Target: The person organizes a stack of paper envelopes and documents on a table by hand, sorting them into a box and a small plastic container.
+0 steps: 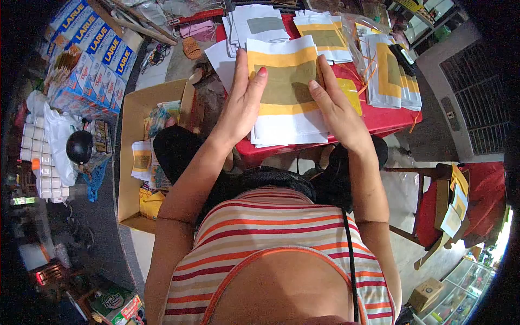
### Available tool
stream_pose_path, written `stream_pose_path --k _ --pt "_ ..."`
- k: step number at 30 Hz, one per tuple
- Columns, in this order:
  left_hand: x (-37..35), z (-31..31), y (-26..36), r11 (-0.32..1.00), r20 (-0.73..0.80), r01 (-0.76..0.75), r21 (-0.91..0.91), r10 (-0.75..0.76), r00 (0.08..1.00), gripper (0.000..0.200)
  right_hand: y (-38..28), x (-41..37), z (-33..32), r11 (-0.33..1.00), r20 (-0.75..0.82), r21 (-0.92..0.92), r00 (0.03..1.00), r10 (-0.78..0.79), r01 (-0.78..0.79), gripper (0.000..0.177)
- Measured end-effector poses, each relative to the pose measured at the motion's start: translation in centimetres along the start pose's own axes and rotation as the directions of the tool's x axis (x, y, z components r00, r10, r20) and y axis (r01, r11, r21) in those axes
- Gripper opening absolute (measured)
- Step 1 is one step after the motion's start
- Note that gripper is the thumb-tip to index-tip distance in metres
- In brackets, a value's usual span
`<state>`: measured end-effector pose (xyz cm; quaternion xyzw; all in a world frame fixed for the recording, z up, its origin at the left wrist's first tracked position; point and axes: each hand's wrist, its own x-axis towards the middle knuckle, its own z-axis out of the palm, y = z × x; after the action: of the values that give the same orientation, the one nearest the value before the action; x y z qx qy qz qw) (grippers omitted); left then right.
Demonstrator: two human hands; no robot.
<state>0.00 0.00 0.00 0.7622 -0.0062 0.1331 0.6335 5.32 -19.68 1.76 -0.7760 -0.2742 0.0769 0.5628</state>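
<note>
A stack of white papers [287, 122] with a yellow band and an olive panel stands between my two hands at the near edge of the red table [379, 120]. My left hand [244, 100] presses along its left side, thumb on the front face. On the opposite side my right hand [338, 105] grips the edge, its thumb also over the front. Behind it lie a white pile with a grey panel [260, 24] and another yellow-printed pile [325, 38]. To the right rests a further printed stack [387, 70], with a dark object [403, 57] on top.
A cardboard box [130, 189] with papers and packets stands on the floor at left. Beyond it are stacked blue beer cartons [89, 59] and a black helmet [80, 147]. A chair with a red cover [482, 195] is at right. Yellow plastic [351, 95] lies on the table.
</note>
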Motion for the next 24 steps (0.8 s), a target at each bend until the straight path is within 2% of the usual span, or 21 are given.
stream_pose_path --k 2,5,6,8,10,11,12,13,14,15,16,17,18,19,20,21,22,23,24 --pt "0.0 -0.2 -0.3 0.998 0.006 -0.019 -0.063 0.02 1.0 0.073 0.0 0.3 0.0 0.999 0.032 -0.038 0.999 -0.024 0.025 0.067" --pt "-0.3 0.4 -0.4 0.998 -0.01 0.0 -0.061 0.0 1.0 0.073 1.6 0.8 -0.7 1.0 0.076 -0.016 0.997 -0.021 0.023 0.066" --pt "-0.4 0.5 -0.6 0.998 -0.008 0.008 -0.062 -0.009 1.0 0.073 2.4 1.0 -0.4 0.999 0.079 0.054 0.997 -0.008 0.004 0.066" --pt "-0.4 0.5 -1.3 1.0 -0.054 -0.013 -0.017 0.012 0.998 0.069 3.3 1.3 -0.4 0.998 0.076 0.05 0.997 -0.03 0.027 0.066" --pt "-0.3 0.3 -0.7 0.999 -0.038 -0.033 -0.03 0.032 0.999 0.068 2.5 0.9 -0.6 0.998 0.074 0.044 0.996 -0.049 0.046 0.066" --pt "0.1 0.0 -0.2 0.997 -0.024 -0.069 -0.042 0.068 0.997 0.068 1.3 0.6 -1.3 0.993 0.029 -0.087 0.997 -0.073 0.075 0.062" --pt "0.7 -0.5 0.3 0.996 -0.113 -0.047 0.078 0.056 0.992 0.067 -0.2 0.2 -2.2 0.971 -0.011 -0.218 0.995 -0.103 0.098 0.058" --pt "1.9 -1.4 0.3 0.996 -0.113 -0.04 0.076 0.049 0.992 0.067 -1.6 -0.2 -3.0 0.932 -0.045 -0.346 0.99 -0.136 0.113 0.055" --pt "3.5 -2.4 0.0 0.967 -0.138 -0.14 0.214 0.172 0.975 0.062 -3.0 -0.8 -3.8 0.932 -0.042 -0.345 0.99 -0.132 0.11 0.055" --pt "4.8 -3.0 0.2 0.908 -0.146 -0.231 0.35 0.296 0.944 0.06 -4.6 -1.5 -4.7 0.924 -0.084 -0.359 0.981 -0.173 0.132 0.047" --pt "5.6 -3.3 1.3 0.909 -0.15 -0.227 0.349 0.293 0.944 0.06 -6.1 -2.4 -5.2 0.915 -0.124 -0.374 0.969 -0.214 0.154 0.04" --pt "6.4 -3.5 2.8 0.888 -0.034 -0.239 0.394 0.274 0.961 0.058 -8.0 -3.8 -5.4 0.913 -0.119 -0.376 0.969 -0.214 0.156 0.04" --pt "7.2 -3.7 4.0 0.861 0.081 -0.261 0.437 0.251 0.965 0.056 -9.8 -5.5 -5.6 0.929 0.003 -0.331 0.984 -0.176 0.167 0.033" --pt "7.6 -3.6 4.7 0.86 0.08 -0.264 0.437 0.256 0.963 0.056 -10.6 -6.3 -5.6 0.943 0.127 -0.285 0.982 -0.14 0.171 0.029" --pt "7.9 -3.1 5.2 0.776 0.192 -0.321 0.543 0.257 0.947 0.054 -10.2 -6.1 -5.4 0.923 0.376 -0.234 0.904 -0.204 0.306 0.03" --pt "8.2 -2.6 5.5 0.676 0.302 -0.383 0.63 0.24 0.922 0.052 -9.4 -5.8 -4.9 0.895 0.597 -0.151 0.76 -0.256 0.42 0.032" --pt "8.8 -2.2 4.6 0.675 0.302 -0.386 0.629 0.245 0.921 0.052 -8.7 -5.5 -4.0 0.911 0.743 -0.14 0.649 -0.163 0.389 0.033" --pt "9.6 -1.8 2.9 0.576 0.317 -0.369 0.729 0.193 0.928 0.047 -8.0 -5.1 -2.8 0.924 0.858 -0.137 0.51 -0.069 0.356 0.035" --pt "10.0 -1.4 1.8 0.463 0.325 -0.351 0.814 0.139 0.936 0.044 -7.4 -4.4 -1.8 0.927 0.905 -0.192 0.424 0.039 0.324 0.038"
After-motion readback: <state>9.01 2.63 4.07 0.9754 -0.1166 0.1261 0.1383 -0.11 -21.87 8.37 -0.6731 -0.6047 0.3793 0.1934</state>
